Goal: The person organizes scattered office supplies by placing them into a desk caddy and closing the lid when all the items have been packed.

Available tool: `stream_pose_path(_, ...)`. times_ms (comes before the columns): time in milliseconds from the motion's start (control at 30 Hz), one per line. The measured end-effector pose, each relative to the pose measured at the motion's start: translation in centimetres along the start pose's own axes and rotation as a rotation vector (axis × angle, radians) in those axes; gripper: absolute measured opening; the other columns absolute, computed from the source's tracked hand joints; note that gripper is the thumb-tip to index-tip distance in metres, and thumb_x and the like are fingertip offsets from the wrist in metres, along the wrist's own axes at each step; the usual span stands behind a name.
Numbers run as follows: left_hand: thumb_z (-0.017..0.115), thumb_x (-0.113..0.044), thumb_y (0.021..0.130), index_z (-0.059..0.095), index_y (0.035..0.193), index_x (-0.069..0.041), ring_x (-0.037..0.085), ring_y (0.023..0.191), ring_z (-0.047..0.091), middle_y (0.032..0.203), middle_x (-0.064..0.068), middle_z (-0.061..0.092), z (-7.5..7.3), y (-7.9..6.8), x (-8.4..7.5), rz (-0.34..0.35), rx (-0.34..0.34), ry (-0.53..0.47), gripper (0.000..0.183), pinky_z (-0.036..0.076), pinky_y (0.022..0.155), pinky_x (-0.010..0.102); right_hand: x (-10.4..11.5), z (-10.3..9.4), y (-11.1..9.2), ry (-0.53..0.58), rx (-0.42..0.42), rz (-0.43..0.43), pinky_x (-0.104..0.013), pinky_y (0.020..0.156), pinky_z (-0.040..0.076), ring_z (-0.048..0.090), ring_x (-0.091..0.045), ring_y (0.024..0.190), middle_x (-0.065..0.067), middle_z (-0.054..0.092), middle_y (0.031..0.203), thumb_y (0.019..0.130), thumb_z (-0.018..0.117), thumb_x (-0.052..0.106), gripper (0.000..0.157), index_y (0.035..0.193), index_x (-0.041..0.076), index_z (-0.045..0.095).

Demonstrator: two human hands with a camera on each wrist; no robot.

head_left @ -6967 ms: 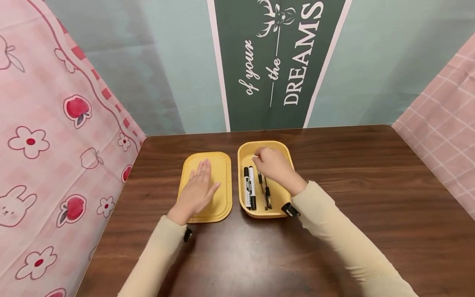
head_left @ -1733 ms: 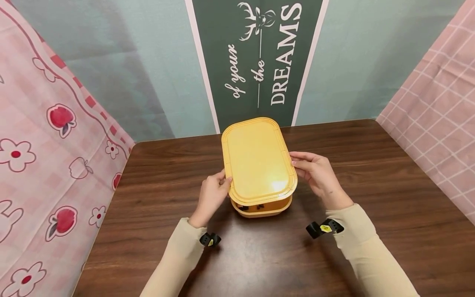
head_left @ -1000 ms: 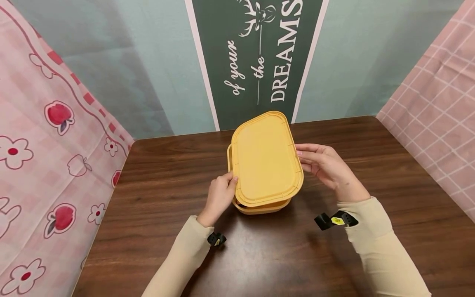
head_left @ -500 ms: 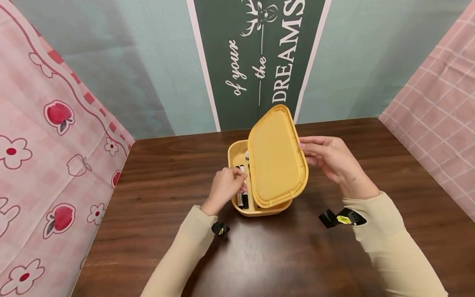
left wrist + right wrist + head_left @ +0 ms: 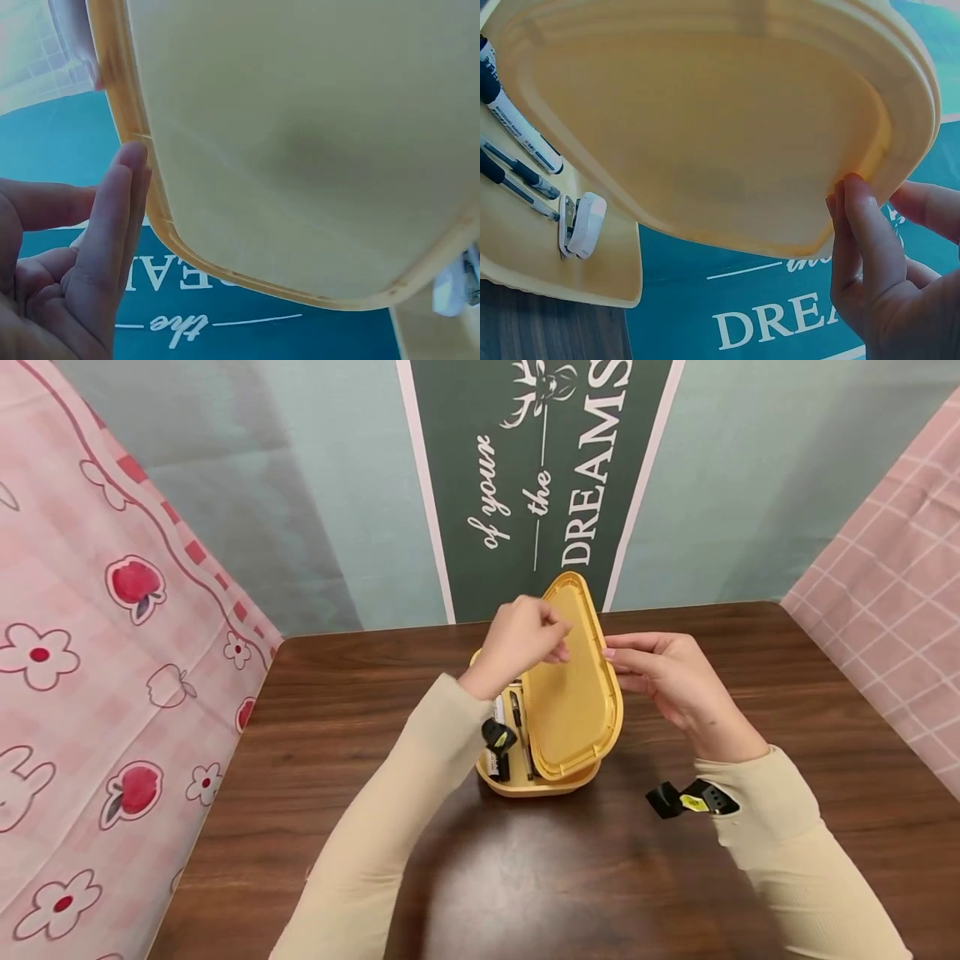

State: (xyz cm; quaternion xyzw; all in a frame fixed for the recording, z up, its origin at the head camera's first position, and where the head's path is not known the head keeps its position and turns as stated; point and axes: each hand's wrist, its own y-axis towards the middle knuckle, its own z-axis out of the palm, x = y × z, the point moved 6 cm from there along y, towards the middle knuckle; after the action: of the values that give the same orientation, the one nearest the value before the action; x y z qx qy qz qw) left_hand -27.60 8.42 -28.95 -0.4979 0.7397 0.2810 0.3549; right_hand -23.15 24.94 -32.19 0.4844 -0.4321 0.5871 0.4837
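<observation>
My right hand (image 5: 671, 681) pinches the right rim of a yellow box lid (image 5: 577, 718) between thumb and fingers. The lid stands tilted over the right part of a yellow box (image 5: 536, 791). My left hand (image 5: 522, 639) is held in front of the lid's upper part, with nothing in its grasp. In the left wrist view its fingertips (image 5: 132, 156) lie at the lid's rim; whether they touch it I cannot tell. Inside the box, markers (image 5: 493, 766) and a black pen (image 5: 516, 708) show. The right wrist view also reveals a small white stapler-like object (image 5: 585, 225).
The box sits on a dark wooden table (image 5: 360, 718). Behind it hangs a cloth with a green lettered panel (image 5: 510, 585). Pink patterned cloth (image 5: 97, 652) borders the left side and a pink checked one (image 5: 900, 585) the right.
The left hand has let go of the lid's left edge and moved up and right across the lid. With the right hand still gripping, the lid has tilted more steeply, showing the box's contents.
</observation>
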Motion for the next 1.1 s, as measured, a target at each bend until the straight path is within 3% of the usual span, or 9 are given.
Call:
stream_pose_path(267, 0.06, -0.023, 0.102, 0.075, 0.094, -0.002, 0.012, 0.065, 0.075, 0.079, 0.011, 0.077, 0.9, 1.8, -1.4, -0.061, 0.007, 0.004, 0.027, 0.057, 0.061, 0.015, -0.4, 0.3, 0.2, -0.102, -0.023, -0.009, -0.023, 0.071, 0.062, 0.075, -0.004, 0.082, 0.009, 0.077, 0.089, 0.096, 0.063, 0.002, 0.025, 0.09, 0.02, 0.078)
stream_pose_path(367, 0.061, -0.022, 0.102, 0.077, 0.093, 0.0, 0.013, 0.065, 0.075, 0.08, 0.012, 0.078, 1.0, 1.9, -1.4, -0.08, 0.006, 0.014, 0.028, 0.057, 0.059, 0.015, -0.6, 0.7, 0.5, -0.127, -0.028, -0.009, -0.023, 0.071, 0.062, 0.075, -0.003, 0.082, 0.011, 0.076, 0.089, 0.096, 0.062, 0.002, 0.021, 0.115, 0.001, 0.073)
stream_pose_path(467, 0.061, -0.021, 0.102, 0.076, 0.093, 0.001, 0.014, 0.067, 0.076, 0.081, 0.013, 0.078, 0.9, 2.0, -1.3, -0.086, 0.008, 0.025, 0.027, 0.057, 0.059, 0.015, -0.6, 1.1, 0.7, -0.151, -0.032, -0.014, -0.022, 0.071, 0.062, 0.074, -0.002, 0.082, 0.012, 0.075, 0.088, 0.096, 0.061, 0.001, 0.044, 0.133, -0.021, 0.052)
stream_pose_path(533, 0.062, -0.02, 0.101, 0.075, 0.092, 0.001, 0.015, 0.067, 0.076, 0.082, 0.014, 0.078, 0.8, 2.1, -1.1, -0.091, 0.009, 0.031, 0.027, 0.057, 0.058, 0.016, -0.6, 1.4, 0.8, -0.173, -0.031, -0.018, -0.021, 0.071, 0.062, 0.073, -0.001, 0.081, 0.014, 0.074, 0.087, 0.096, 0.061, 0.001, 0.049, 0.134, -0.026, 0.046)
stream_pose_path(900, 0.065, -0.022, 0.099, 0.073, 0.084, 0.001, 0.015, 0.062, 0.075, 0.077, 0.014, 0.077, 0.7, 2.6, -0.6, -0.11, 0.023, 0.098, 0.029, 0.057, 0.056, 0.017, -0.1, 2.4, 0.8, -0.317, -0.047, -0.038, -0.019, 0.074, 0.061, 0.07, 0.004, 0.081, 0.017, 0.07, 0.085, 0.096, 0.063, 0.004, 0.043, 0.127, -0.024, 0.056)
stream_pose_path(1100, 0.062, -0.02, 0.1, 0.074, 0.086, 0.001, 0.018, 0.066, 0.077, 0.077, 0.013, 0.078, 0.4, 2.5, -0.7, -0.103, 0.012, 0.153, 0.028, 0.056, 0.055, 0.016, -0.1, 2.9, 0.8, -0.357, -0.055, -0.042, -0.018, 0.075, 0.06, 0.07, 0.004, 0.082, 0.012, 0.072, 0.09, 0.095, 0.066, 0.007, 0.041, 0.125, -0.021, 0.06)
